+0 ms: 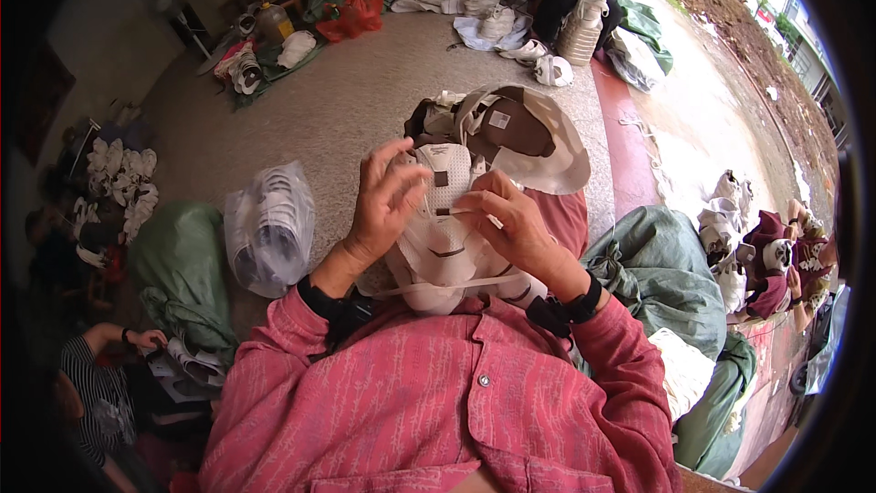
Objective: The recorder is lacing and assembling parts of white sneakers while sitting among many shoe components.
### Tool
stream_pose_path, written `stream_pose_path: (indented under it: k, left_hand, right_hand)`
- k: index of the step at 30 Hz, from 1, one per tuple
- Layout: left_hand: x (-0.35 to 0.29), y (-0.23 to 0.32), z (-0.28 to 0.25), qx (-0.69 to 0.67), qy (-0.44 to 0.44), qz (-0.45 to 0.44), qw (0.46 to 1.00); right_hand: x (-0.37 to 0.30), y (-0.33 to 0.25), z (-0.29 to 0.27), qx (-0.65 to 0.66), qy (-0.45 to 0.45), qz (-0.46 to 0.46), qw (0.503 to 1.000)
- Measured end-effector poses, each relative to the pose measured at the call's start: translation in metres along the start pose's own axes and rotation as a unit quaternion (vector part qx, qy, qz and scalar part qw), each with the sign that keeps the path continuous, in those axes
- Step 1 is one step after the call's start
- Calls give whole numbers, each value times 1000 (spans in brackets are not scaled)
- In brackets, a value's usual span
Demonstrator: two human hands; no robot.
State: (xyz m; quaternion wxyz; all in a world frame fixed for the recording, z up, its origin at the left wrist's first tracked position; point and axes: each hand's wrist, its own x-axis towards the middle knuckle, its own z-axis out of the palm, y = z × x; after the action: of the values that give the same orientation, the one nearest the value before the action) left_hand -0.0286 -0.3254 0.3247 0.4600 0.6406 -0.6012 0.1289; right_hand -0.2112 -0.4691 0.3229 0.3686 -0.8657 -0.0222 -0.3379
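A white perforated shoe upper (pixel 447 236) lies in my lap, its tongue (pixel 451 164) with a small dark patch pointing away from me. My left hand (pixel 379 205) is raised at its left side, fingers spread and slightly blurred, holding nothing I can see. Over the right side of the upper, my right hand (pixel 513 224) is closed in a pinch; what lies between the fingertips is too small to make out. Just beyond, a beige shoe upper (pixel 557 169) with a brown lining and a white label rests at the far side of my lap.
A clear plastic bag of stacked white shoe parts (pixel 271 228) stands at my left beside a green sack (pixel 185 265). Green sacks (pixel 662 260) sit at my right. People with shoe parts sit ahead, at far right and lower left. A red bag (pixel 354 14) lies ahead on the floor.
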Motion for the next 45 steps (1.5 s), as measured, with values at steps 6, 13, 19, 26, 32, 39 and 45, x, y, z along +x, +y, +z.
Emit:
stream_pose_path:
  k: [6,13,19,26,32,39,45]
  left_hand:
    - [-9,6,-12,1,-57,80,995]
    - [-10,16,-14,68,-66,113,989]
    - [-23,-2,-55,155,-14,70,985]
    - [-55,-59,-120,-167,259,-312,899]
    - [-6,-21,-95,-584,301,-417,629]
    - [-19,-60,-86,-677,139,-379,616]
    - [-113,-166,-129,-623,237,-438,603]
  right_hand:
    - [11,-3,4,-46,-34,-38,998]
    - [-5,-9,10,13,11,46,999]
    - [-30,-10,-2,88,-4,213,973]
    - [-44,-17,-44,209,-218,347,888]
    - [-77,-28,-72,470,-24,270,840]
    - [-120,-39,-139,750,344,11,564]
    - [-234,-17,-256,700,263,-54,661]
